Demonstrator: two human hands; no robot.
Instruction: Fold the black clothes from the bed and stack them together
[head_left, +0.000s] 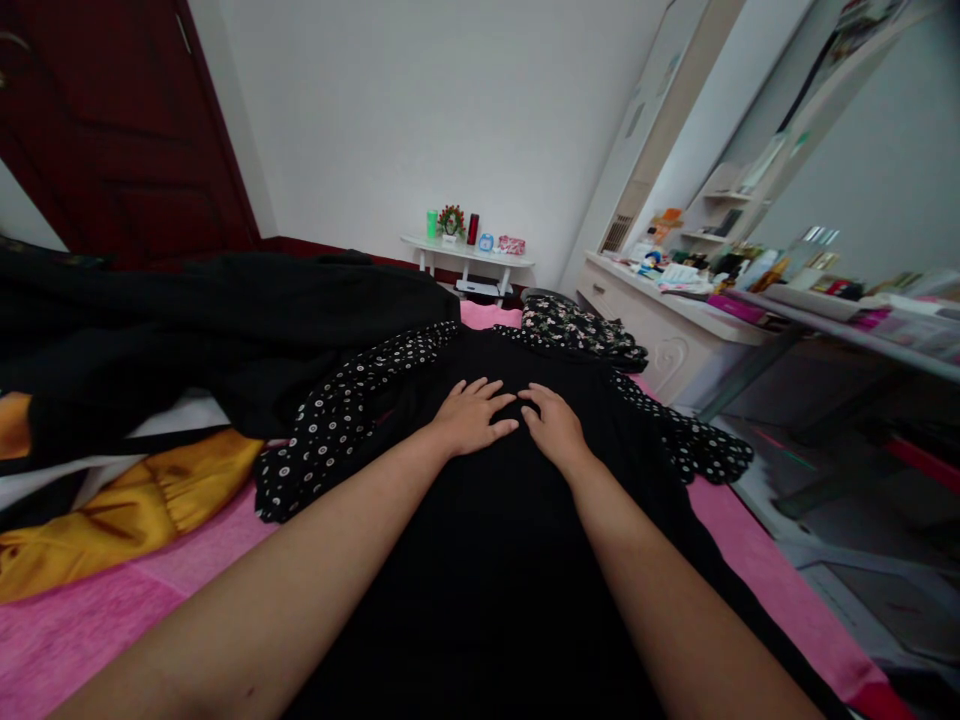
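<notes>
A black dress (495, 540) with dotted sleeves lies spread out on a pink bed cover (757, 550). Its left dotted sleeve (322, 430) reaches out to one side, and the right dotted sleeve (705, 445) to the other. My left hand (469, 418) rests flat on the upper part of the dress, fingers spread. Close beside it, my right hand (553, 425) lies on the same black fabric with its fingers stretched and slightly curved. The fingertips of the two hands are near each other but apart. Neither hand grips the cloth.
Black clothes (225, 330) are heaped at the left, with a mustard-yellow garment (150, 495) in front. A folded floral garment (581, 330) lies beyond the dress. A cluttered dressing table (645, 320) stands at the right, a small white table (469, 251) by the far wall.
</notes>
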